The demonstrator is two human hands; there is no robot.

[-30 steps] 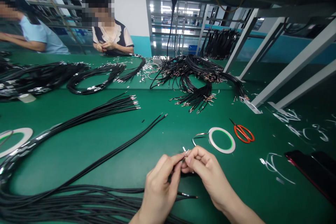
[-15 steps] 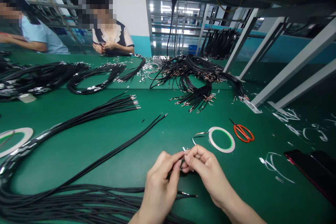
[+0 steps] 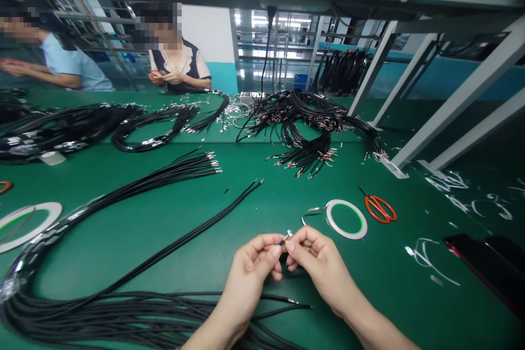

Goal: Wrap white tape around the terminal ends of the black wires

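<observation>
My left hand (image 3: 250, 268) pinches a thin black cable (image 3: 282, 242) close to its tip, between thumb and forefinger. A small strip of silvery tape (image 3: 289, 234) sticks out at that tip. Against it, my right hand (image 3: 320, 257) closes thumb and forefinger on the tape; the exact contact is partly hidden by the fingers. Under and left of my hands runs a thick bundle of black cables (image 3: 135, 320), curving round on the left. Two or three cables (image 3: 197, 229) lie apart from it, tips pointing away from me.
A tape roll (image 3: 333, 229) with its loose end out and orange-handled scissors (image 3: 380, 209) lie beyond my right hand. Coiled cables (image 3: 315, 101) are heaped at the back. Metal struts (image 3: 455, 98) stand right; two people sit across the table. A dark phone-like object (image 3: 484, 268) lies right.
My left hand has turned and its fingers have shifted along the cable, so the tip with the silvery tape shows more. The right hand keeps nearly the same place. The view has tilted slightly.
</observation>
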